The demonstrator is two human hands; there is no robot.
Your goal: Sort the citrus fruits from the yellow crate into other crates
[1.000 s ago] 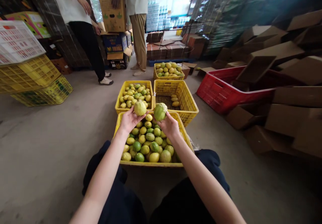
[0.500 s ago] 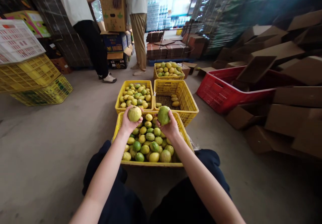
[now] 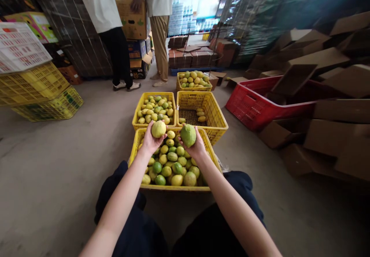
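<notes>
My left hand (image 3: 151, 139) is closed around a pale yellow lemon (image 3: 158, 129), held up over the near yellow crate (image 3: 175, 188). A larger green lemon (image 3: 188, 135) with a bumpy skin sits in the closed fingers of my right hand (image 3: 198, 144), a little to the right at about the same height. Below both hands, yellow and green lemons (image 3: 172, 157) fill the near crate. Behind it stand a left crate (image 3: 133, 114) full of similar fruit and a right crate (image 3: 221, 114) with several fruits lying in it.
Farther back is another filled crate (image 3: 194, 89). A red crate (image 3: 245, 104) and a heap of cardboard boxes (image 3: 338, 133) lie on the right. Stacked crates (image 3: 34, 83) stand at left. Two people (image 3: 105, 14) (image 3: 158, 14) stand beyond with a cardboard box (image 3: 133, 20).
Both lemons have turned slightly in my hands, and my left hand has shifted a little to the right. In the background, the person in black trousers has stepped right and the cardboard box sits lower.
</notes>
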